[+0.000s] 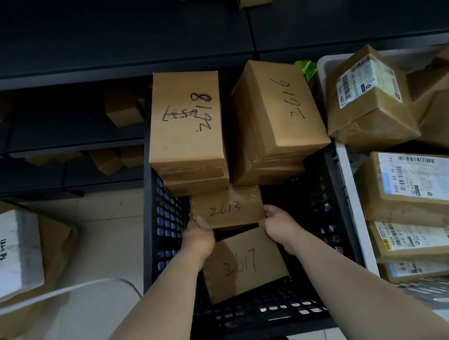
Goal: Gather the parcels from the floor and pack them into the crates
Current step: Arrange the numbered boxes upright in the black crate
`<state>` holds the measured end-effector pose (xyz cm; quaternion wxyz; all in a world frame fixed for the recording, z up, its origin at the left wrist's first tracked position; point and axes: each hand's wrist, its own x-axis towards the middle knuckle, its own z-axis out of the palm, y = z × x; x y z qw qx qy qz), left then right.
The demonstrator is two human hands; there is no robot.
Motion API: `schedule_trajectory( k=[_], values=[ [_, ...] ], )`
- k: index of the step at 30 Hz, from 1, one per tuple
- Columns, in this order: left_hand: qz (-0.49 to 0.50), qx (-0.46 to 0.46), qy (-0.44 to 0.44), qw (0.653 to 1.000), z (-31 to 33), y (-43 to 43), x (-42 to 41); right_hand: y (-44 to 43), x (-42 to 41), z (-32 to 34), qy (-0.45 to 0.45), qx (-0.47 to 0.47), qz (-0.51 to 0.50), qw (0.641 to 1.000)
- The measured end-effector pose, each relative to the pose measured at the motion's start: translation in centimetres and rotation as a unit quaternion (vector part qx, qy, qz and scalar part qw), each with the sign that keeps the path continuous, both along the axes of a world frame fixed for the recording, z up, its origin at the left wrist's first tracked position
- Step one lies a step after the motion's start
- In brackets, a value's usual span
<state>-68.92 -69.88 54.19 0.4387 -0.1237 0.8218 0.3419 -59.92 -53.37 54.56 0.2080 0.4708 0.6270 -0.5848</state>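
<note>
Cardboard parcel 2613 [227,208]: low inside black crate [160,217], gripped at both ends, just beyond parcel 2617 [243,264].
Left hand [198,239]: curled round left end of parcel 2613.
Right hand [280,227]: curled round its right end.
Far end of crate: parcel 2618 [185,120] and parcel 2616 [275,109], side by side.
White crate [344,169]: right of black crate, heaped with labelled parcels.

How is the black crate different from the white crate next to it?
The black plastic lattice crate holds brown boxes with handwritten numbers; the white plastic crate holds parcels with printed labels. The black one has room left; the white one is heaped above its rim. Both hold cardboard parcels.
</note>
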Motion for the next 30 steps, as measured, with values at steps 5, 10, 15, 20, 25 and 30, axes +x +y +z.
schedule_trajectory(
  k=[5,10,15,20,25,30],
  values=[
    [0.014,-0.004,-0.019,1.0,-0.5,-0.8,-0.5,-0.3,-1.0,-0.6,0.006,0.003,0.019,1.0],
    [0.02,0.003,-0.025,0.999,-0.7,-0.1,-0.2,0.7,-0.9,-1.1,-0.019,0.007,0.007,1.0],
    [0.009,-0.013,-0.034,0.999,-1.1,-0.3,-0.2,0.9,-0.8,-1.3,-0.038,-0.013,0.032,0.999],
    [0.039,-0.021,-0.017,0.999,-1.0,-0.5,-0.6,0.2,-0.8,-1.5,-0.03,-0.045,0.044,0.998],
    [0.025,-0.062,-0.025,0.997,-1.1,-0.8,0.0,0.2,-0.3,-1.3,-0.067,0.013,0.05,0.996],
    [-0.023,-0.076,-0.08,0.994,-0.6,-1.3,1.7,0.2,2.0,-1.2,-0.15,0.003,0.106,0.983]
  ],
)
